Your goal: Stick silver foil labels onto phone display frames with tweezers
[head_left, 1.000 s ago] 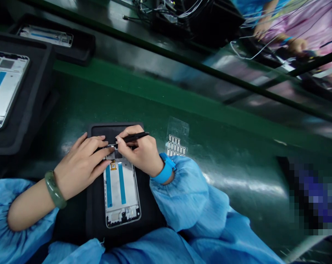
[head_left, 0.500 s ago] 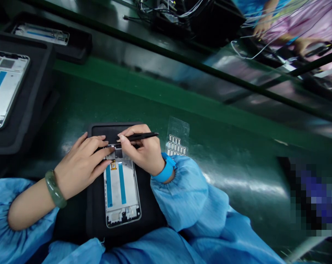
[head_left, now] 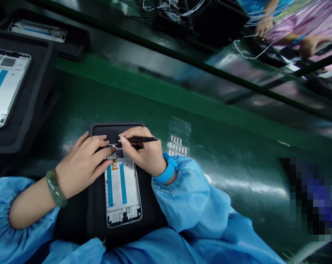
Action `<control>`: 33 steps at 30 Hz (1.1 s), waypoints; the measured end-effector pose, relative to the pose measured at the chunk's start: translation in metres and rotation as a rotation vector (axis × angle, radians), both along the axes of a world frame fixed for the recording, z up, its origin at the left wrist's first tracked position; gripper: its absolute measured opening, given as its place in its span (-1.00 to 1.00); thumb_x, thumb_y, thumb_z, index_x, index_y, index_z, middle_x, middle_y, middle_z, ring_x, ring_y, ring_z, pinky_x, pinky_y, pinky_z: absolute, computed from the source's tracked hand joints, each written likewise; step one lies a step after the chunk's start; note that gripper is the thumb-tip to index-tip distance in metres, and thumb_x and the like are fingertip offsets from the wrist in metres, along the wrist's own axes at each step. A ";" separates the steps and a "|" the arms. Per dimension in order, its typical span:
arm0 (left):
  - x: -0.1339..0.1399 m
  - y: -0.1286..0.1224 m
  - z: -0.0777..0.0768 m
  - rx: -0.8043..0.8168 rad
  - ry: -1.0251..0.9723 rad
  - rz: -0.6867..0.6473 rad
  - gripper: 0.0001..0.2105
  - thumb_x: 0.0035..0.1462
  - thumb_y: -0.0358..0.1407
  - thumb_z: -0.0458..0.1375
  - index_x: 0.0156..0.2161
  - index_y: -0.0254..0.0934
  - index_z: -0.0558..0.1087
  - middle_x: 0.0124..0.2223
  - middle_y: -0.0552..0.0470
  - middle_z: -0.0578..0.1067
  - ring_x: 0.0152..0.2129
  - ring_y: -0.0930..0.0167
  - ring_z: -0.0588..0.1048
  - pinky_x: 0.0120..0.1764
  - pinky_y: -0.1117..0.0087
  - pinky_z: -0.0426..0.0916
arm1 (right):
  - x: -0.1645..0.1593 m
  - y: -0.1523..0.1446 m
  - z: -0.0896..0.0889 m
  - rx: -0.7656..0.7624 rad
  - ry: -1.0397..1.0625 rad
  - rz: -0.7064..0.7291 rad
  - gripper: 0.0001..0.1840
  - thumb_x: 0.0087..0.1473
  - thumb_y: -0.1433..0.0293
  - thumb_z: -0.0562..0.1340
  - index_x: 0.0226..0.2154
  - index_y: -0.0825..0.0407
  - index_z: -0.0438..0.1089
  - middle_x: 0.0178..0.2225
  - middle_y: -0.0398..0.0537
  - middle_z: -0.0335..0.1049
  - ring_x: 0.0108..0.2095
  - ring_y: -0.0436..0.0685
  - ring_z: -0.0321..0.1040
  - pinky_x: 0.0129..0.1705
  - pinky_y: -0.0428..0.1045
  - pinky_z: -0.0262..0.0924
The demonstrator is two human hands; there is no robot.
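Note:
A phone frame [head_left: 130, 194] with two blue strips and a small orange flex connector lies on a black foam tray [head_left: 152, 205] in front of me. My left hand [head_left: 82, 159] rests at the frame's upper left edge, its fingers apart and fingertips touching it. In my right hand [head_left: 145, 152] a pair of black tweezers [head_left: 142, 139] is pinched between thumb and fingers, over the frame's top end. The tweezers' tips are hidden behind my fingers. Just right of that hand lies a clear sheet [head_left: 179, 126] bearing rows of small pale stickers.
Stacked black trays [head_left: 42, 84] at the left hold another phone frame [head_left: 10, 88]; a further frame [head_left: 38, 30] sits in a tray behind. Cables [head_left: 193, 9] and a black box [head_left: 218, 25] stand beyond the metal ledge. A co-worker's hands [head_left: 265, 27] are at upper right.
My right hand and the tweezers have dipped very slightly, with the tweezers now lying a little flatter. My left hand keeps its place on the frame. The whole view has shifted slightly.

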State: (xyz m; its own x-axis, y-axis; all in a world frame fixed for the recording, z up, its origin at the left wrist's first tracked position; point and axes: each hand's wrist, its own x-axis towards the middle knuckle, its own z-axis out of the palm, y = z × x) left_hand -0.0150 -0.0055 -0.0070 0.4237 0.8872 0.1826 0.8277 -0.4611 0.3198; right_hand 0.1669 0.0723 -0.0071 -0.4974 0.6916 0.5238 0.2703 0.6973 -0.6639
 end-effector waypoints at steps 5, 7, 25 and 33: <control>0.000 0.000 0.000 0.003 0.008 0.004 -0.75 0.21 -0.30 -0.01 -0.02 -0.26 0.34 -0.06 -0.08 0.39 0.04 0.24 0.29 0.06 -0.04 0.18 | 0.000 0.001 0.000 0.019 -0.003 0.035 -0.91 0.01 0.51 0.19 -0.37 0.04 0.25 -0.40 -0.10 0.38 -0.37 -0.02 0.39 -0.33 -0.11 0.33; 0.000 0.000 0.000 -0.002 0.010 0.004 -0.75 0.21 -0.30 -0.01 -0.03 -0.26 0.34 -0.07 -0.08 0.39 0.04 0.24 0.29 0.06 -0.04 0.18 | 0.000 0.002 -0.002 0.050 -0.026 0.063 -0.91 0.01 0.51 0.19 -0.39 0.04 0.24 -0.41 -0.10 0.38 -0.38 -0.01 0.39 -0.31 -0.10 0.32; 0.001 0.000 -0.001 0.008 0.013 0.005 -0.75 0.20 -0.29 0.00 -0.04 -0.27 0.35 -0.07 -0.10 0.40 0.04 0.22 0.29 0.04 -0.05 0.21 | 0.001 0.003 -0.005 0.018 0.029 0.125 -0.87 0.01 0.52 0.21 -0.37 0.04 0.22 -0.41 -0.08 0.38 -0.35 0.02 0.40 -0.29 -0.06 0.34; 0.001 0.001 -0.001 0.015 -0.001 0.001 -0.77 0.20 -0.31 0.00 -0.07 -0.29 0.37 -0.07 -0.11 0.40 0.03 0.23 0.30 0.05 -0.05 0.20 | 0.002 0.002 -0.004 0.219 -0.019 0.234 -0.88 0.02 0.55 0.20 -0.36 0.06 0.27 -0.36 -0.02 0.41 -0.30 0.01 0.39 -0.26 -0.09 0.37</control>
State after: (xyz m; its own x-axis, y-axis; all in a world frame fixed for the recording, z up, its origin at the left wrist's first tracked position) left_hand -0.0143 -0.0049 -0.0078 0.4224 0.8849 0.1965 0.8280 -0.4649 0.3134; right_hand 0.1686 0.0738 -0.0108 -0.6409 0.4288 0.6366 0.0965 0.8678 -0.4874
